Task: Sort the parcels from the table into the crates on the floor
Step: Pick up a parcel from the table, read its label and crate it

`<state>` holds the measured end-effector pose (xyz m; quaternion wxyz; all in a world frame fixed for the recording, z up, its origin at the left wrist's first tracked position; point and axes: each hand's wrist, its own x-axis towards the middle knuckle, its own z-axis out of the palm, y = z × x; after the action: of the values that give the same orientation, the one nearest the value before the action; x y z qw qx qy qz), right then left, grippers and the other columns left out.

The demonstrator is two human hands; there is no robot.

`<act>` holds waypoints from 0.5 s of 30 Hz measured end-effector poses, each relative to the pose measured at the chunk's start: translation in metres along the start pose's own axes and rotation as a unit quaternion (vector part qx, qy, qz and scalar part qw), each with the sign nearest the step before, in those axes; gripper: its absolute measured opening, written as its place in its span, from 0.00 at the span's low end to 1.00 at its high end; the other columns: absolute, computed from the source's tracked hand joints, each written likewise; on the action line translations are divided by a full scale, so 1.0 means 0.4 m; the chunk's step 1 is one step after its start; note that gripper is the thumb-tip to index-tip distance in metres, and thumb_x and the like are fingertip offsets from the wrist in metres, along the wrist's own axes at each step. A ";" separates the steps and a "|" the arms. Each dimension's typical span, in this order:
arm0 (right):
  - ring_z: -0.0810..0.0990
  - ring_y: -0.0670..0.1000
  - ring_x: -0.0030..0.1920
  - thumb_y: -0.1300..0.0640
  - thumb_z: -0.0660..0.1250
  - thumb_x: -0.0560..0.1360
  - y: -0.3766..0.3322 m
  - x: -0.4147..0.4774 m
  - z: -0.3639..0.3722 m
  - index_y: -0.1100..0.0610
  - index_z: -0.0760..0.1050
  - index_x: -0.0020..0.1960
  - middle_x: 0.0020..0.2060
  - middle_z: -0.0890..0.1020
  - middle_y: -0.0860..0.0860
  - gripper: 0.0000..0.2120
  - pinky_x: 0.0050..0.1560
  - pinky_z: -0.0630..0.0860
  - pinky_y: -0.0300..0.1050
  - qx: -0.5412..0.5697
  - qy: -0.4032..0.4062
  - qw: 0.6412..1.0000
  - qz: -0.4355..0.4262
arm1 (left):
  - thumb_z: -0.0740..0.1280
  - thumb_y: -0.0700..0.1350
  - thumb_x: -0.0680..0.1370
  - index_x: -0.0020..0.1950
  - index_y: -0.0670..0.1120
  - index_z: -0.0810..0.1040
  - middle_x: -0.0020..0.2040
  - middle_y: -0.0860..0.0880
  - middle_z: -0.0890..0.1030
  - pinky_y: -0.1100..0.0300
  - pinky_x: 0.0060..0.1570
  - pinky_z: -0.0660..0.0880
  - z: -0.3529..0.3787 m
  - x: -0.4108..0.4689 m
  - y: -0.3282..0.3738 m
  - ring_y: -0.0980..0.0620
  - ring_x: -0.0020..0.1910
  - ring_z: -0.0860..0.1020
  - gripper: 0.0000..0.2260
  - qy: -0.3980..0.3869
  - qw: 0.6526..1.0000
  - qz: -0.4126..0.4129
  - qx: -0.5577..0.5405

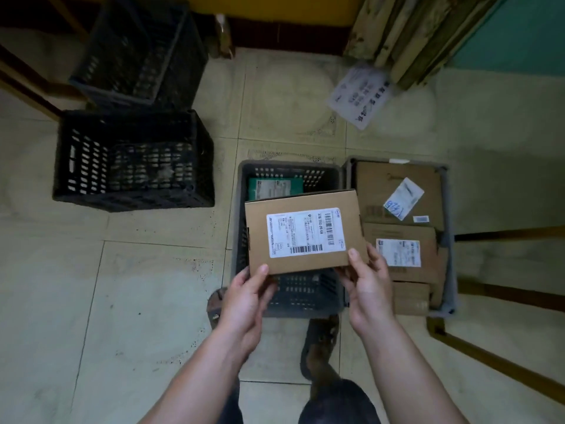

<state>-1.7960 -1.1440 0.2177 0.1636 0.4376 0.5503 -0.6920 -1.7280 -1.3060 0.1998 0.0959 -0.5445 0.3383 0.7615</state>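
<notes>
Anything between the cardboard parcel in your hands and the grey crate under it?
Nothing visible blocks it. The brown cardboard parcel with a white label, held by left hand and right hand, hangs over the open dark grey slotted crate. A flat green package lies at its far end; the parcel hides the crate's middle.

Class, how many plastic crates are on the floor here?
4. One black crate far back on the left; second black crate nearer; grey crate under the held parcel; fourth crate right of it, full of cardboard boxes. None apparently hidden.
</notes>
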 end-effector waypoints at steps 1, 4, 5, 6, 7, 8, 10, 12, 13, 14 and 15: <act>0.84 0.50 0.49 0.63 0.67 0.80 0.039 0.040 0.021 0.49 0.71 0.68 0.61 0.81 0.56 0.19 0.42 0.81 0.43 -0.001 0.011 1.000 0.008 | 0.67 0.38 0.80 0.67 0.40 0.75 0.57 0.44 0.85 0.60 0.54 0.77 -0.012 0.053 -0.001 0.52 0.56 0.83 0.16 0.010 1.000 -0.011 -0.014; 0.84 0.55 0.52 0.61 0.68 0.80 0.140 0.160 0.074 0.47 0.72 0.66 0.59 0.82 0.55 0.17 0.43 0.82 0.45 -0.010 0.032 0.999 0.037 | 0.66 0.38 0.80 0.64 0.38 0.76 0.51 0.42 0.86 0.62 0.43 0.81 -0.043 0.203 -0.009 0.51 0.49 0.86 0.13 0.034 0.997 -0.055 -0.053; 0.84 0.55 0.53 0.60 0.67 0.80 0.167 0.205 0.090 0.46 0.72 0.65 0.58 0.83 0.55 0.16 0.46 0.82 0.47 -0.017 0.033 0.999 0.039 | 0.66 0.38 0.80 0.64 0.38 0.76 0.52 0.42 0.86 0.62 0.42 0.82 -0.045 0.252 -0.014 0.50 0.49 0.86 0.13 0.038 0.995 -0.069 -0.069; 0.84 0.55 0.54 0.60 0.67 0.80 0.191 0.242 0.101 0.46 0.72 0.64 0.57 0.83 0.54 0.16 0.50 0.82 0.49 -0.023 0.036 0.998 0.043 | 0.65 0.39 0.80 0.65 0.38 0.75 0.54 0.40 0.85 0.60 0.44 0.82 -0.048 0.294 -0.023 0.48 0.52 0.85 0.14 0.042 0.992 -0.082 -0.083; 0.84 0.55 0.54 0.60 0.67 0.80 0.223 0.293 0.112 0.46 0.72 0.63 0.57 0.82 0.53 0.15 0.54 0.81 0.50 -0.029 0.036 0.998 0.045 | 0.65 0.39 0.80 0.67 0.39 0.74 0.57 0.40 0.84 0.58 0.48 0.81 -0.054 0.354 -0.039 0.46 0.56 0.83 0.15 0.044 0.991 -0.090 -0.091; 0.83 0.54 0.55 0.60 0.67 0.80 0.244 0.329 0.119 0.46 0.71 0.63 0.58 0.82 0.53 0.15 0.56 0.81 0.51 -0.039 0.041 0.998 0.041 | 0.65 0.39 0.80 0.69 0.40 0.74 0.59 0.40 0.83 0.57 0.52 0.79 -0.055 0.399 -0.045 0.46 0.59 0.81 0.16 0.051 0.990 -0.091 -0.097; 0.81 0.52 0.58 0.59 0.68 0.80 0.283 0.412 0.137 0.48 0.71 0.64 0.60 0.81 0.53 0.15 0.60 0.78 0.50 -0.066 0.037 0.997 0.027 | 0.66 0.39 0.80 0.70 0.41 0.74 0.61 0.40 0.82 0.55 0.62 0.76 -0.050 0.492 -0.056 0.46 0.62 0.79 0.18 0.061 0.989 -0.085 -0.100; 0.80 0.50 0.59 0.57 0.68 0.80 0.312 0.485 0.152 0.48 0.71 0.66 0.61 0.81 0.52 0.16 0.59 0.77 0.47 -0.098 0.034 0.995 0.007 | 0.66 0.38 0.80 0.68 0.40 0.75 0.61 0.40 0.81 0.53 0.69 0.71 -0.037 0.569 -0.060 0.47 0.63 0.78 0.16 0.080 0.988 -0.079 -0.104; 0.80 0.49 0.58 0.56 0.68 0.80 0.338 0.532 0.162 0.48 0.71 0.66 0.61 0.81 0.51 0.16 0.56 0.77 0.45 -0.111 0.034 0.993 0.003 | 0.66 0.38 0.80 0.66 0.40 0.76 0.60 0.41 0.82 0.53 0.70 0.70 -0.033 0.621 -0.067 0.47 0.62 0.79 0.14 0.090 0.987 -0.080 -0.105; 0.79 0.48 0.57 0.56 0.68 0.80 0.347 0.565 0.176 0.47 0.72 0.66 0.60 0.81 0.50 0.16 0.53 0.77 0.43 -0.123 0.034 0.992 0.000 | 0.66 0.39 0.80 0.63 0.40 0.77 0.58 0.41 0.82 0.53 0.70 0.70 -0.025 0.659 -0.067 0.48 0.60 0.79 0.11 0.090 0.987 -0.081 -0.107; 0.79 0.47 0.56 0.55 0.68 0.80 0.356 0.601 0.188 0.46 0.72 0.66 0.59 0.81 0.49 0.16 0.51 0.77 0.42 -0.132 0.033 0.991 -0.003 | 0.67 0.39 0.80 0.61 0.41 0.78 0.55 0.42 0.83 0.54 0.69 0.71 -0.017 0.697 -0.066 0.49 0.58 0.80 0.10 0.085 0.987 -0.082 -0.105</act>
<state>-1.8624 -1.1992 -0.0585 0.1993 0.4332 0.6437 -0.5985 -1.8176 -1.3524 -0.0614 0.0713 -0.6400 0.2175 0.7335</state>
